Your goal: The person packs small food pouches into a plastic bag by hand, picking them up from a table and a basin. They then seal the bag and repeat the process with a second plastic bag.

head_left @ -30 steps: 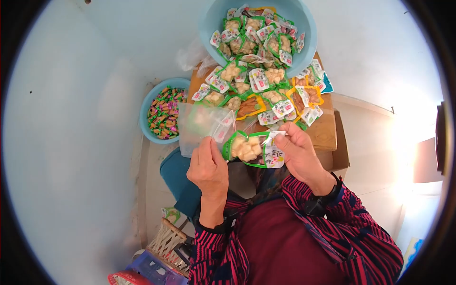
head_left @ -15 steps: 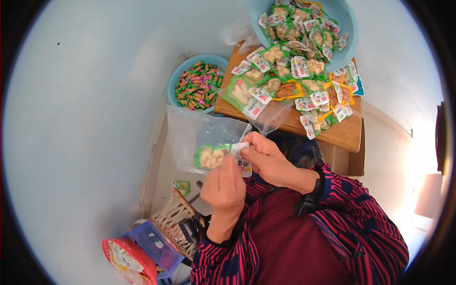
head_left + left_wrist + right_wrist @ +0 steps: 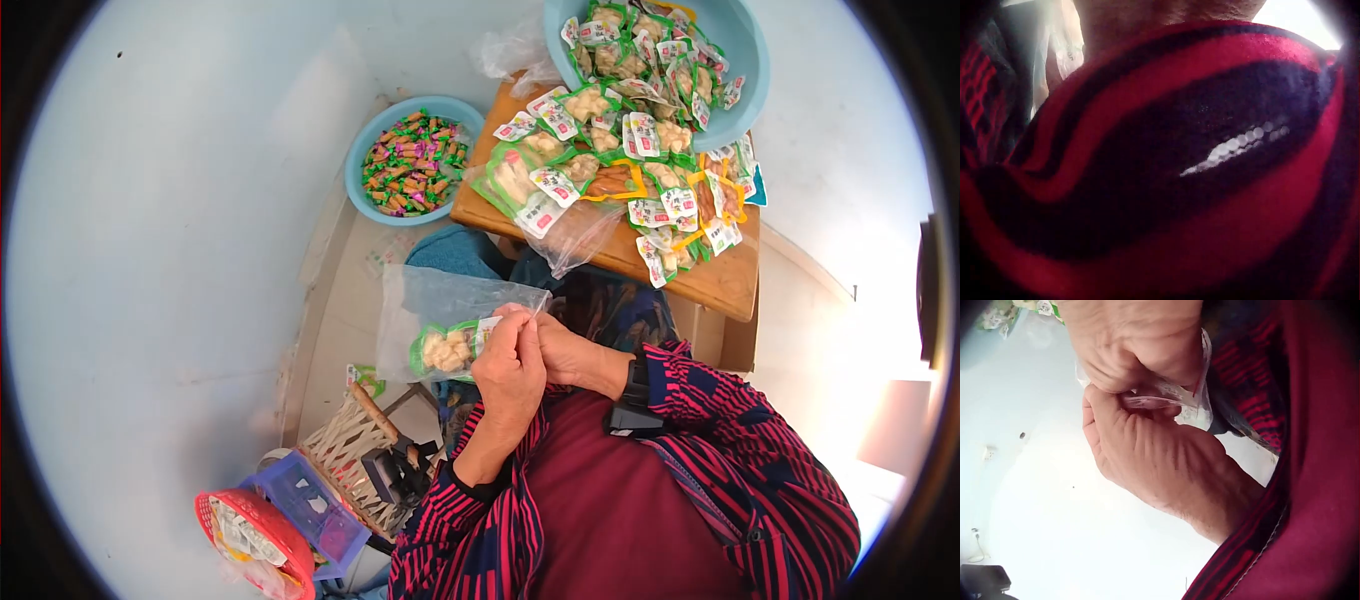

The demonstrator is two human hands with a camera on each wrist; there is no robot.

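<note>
A clear zip-top plastic bag (image 3: 400, 320) hangs from both hands in front of the person's body. Inside it lies a green-edged snack packet (image 3: 445, 350) with pale, chunky pieces showing through its window. My left hand (image 3: 510, 365) pinches the bag's mouth, its back toward the head camera and covering one end of the packet. Close against it, my right hand (image 3: 570, 352) grips the same edge, its fingertips partly hidden. In the right wrist view the folded bag edge (image 3: 1154, 401) runs between the two hands. A striped sleeve (image 3: 1147, 206) fills most of the left wrist view.
On a wooden table (image 3: 735, 285) lie several snack packets and another filled clear bag (image 3: 540, 205). A blue basin (image 3: 755, 70) of packets stands at its back. Left, a blue basin (image 3: 355, 190) holds small wrapped snacks. A red basket (image 3: 300, 545) and purple crate (image 3: 330, 520) are low left.
The packet, earlier held by the right hand beside the bag, has gone into the bag. Both hands have come together at the bag's mouth. The head view has shifted, with the table now further right.
</note>
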